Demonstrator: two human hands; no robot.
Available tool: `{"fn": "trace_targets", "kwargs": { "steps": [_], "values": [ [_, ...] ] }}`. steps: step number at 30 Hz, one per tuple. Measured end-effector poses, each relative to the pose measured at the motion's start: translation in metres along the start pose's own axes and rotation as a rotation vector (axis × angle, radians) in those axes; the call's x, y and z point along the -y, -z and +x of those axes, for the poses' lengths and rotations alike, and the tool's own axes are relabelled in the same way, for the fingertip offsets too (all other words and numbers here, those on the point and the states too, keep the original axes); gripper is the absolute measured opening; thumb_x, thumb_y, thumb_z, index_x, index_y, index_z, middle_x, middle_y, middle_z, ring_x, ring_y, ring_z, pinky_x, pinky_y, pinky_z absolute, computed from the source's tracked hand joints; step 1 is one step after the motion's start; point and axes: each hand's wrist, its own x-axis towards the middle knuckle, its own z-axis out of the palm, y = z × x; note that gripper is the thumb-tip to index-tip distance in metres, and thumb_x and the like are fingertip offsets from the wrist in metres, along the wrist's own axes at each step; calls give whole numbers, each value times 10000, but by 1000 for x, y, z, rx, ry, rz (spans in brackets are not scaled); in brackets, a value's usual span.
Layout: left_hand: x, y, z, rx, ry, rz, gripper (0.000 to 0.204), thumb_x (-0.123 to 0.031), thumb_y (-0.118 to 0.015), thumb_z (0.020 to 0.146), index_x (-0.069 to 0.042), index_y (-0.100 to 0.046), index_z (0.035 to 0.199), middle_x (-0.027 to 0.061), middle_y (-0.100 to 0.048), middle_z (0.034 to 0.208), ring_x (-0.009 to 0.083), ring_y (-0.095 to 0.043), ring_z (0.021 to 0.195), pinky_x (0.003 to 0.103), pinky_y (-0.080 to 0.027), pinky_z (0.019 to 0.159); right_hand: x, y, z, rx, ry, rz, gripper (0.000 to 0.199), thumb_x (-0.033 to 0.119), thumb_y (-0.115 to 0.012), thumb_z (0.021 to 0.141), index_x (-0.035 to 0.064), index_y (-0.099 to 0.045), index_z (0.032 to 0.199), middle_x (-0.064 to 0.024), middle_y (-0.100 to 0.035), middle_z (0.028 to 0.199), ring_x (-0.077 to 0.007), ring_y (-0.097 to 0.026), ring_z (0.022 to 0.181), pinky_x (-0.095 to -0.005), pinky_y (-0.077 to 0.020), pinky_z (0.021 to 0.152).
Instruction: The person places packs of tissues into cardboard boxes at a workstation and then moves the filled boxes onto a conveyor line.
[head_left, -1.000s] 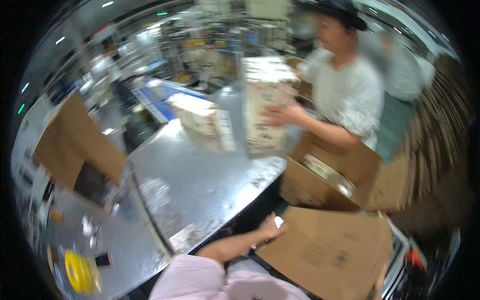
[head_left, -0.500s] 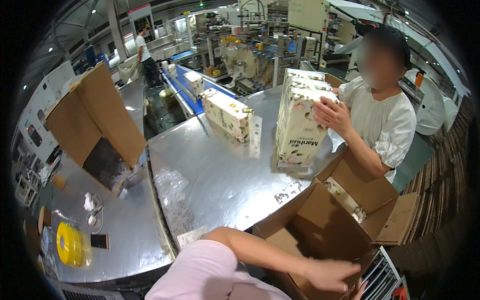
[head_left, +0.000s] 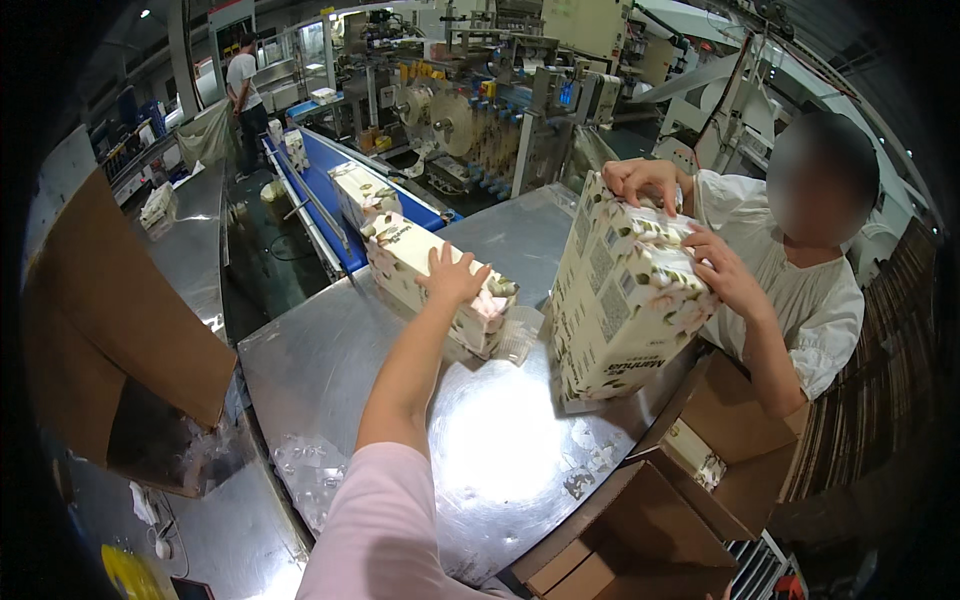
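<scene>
My left hand (head_left: 455, 278), in a pink sleeve, reaches across the metal table and rests with spread fingers on top of a long cream pack of tissues (head_left: 420, 255) with a floral print. The pack lies on its side just off the conveyor's end. My right hand is out of view. To the right, a co-worker in a white top holds a tall stack of the same floral packs (head_left: 610, 310) upright, both hands on its top. Two open cardboard boxes stand below the table's near right edge: a closer box (head_left: 640, 530) and one behind it (head_left: 745, 410) with a floral pack inside.
A blue conveyor (head_left: 325, 170) brings more floral packs from the back left. On the left stands a big open carton (head_left: 130, 300), with a yellow tape roll (head_left: 130, 575) nearer me. Plastic scraps (head_left: 310, 470) lie on the table (head_left: 330, 360). Flattened cardboard is stacked at right.
My left hand has left the near box and reached forward-left onto the floral pack. The co-worker now has both hands on the stack, which leans slightly. My view has shifted.
</scene>
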Motion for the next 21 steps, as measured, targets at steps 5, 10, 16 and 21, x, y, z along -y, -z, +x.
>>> {"fn": "trace_targets", "kwargs": {
  "steps": [5,10,16,21],
  "values": [
    [-12,11,-118,-27,-361,-39,267,-331,-578,783,-177,-647,990,76,-426,1297,281,-331,1227,583,-320,883,-22,3,-2,15,-40,-3,560,113,-559,884,18,-326,1385,-197,-411,1362,-296,-410,1231,-372,-345,1014],
    [0,36,-221,206,-532,123,659,-290,-675,697,-137,-410,1281,181,-368,1303,327,-364,1188,552,-340,864,-110,-21,25,128,-162,728,728,-141,-417,725,13,-247,1416,-159,-366,1400,-245,-394,1253,-329,-318,1034],
    [-39,38,-241,235,-487,228,966,-235,-738,592,-182,-233,1414,190,-492,1036,360,-458,1034,468,-360,828,-15,-35,13,109,-113,608,678,-148,-400,803,31,-213,1430,-169,-316,1427,-274,-351,1289,-331,-282,1060],
    [-74,155,-348,-20,-1028,131,870,-126,-722,512,-79,-402,1320,241,-410,1215,394,-405,1079,457,-303,945,-4,-22,2,30,-53,453,627,-77,-425,830,-18,-205,1414,-210,-286,1437,-303,-303,1324,-343,-260,1079]
  ]
}}
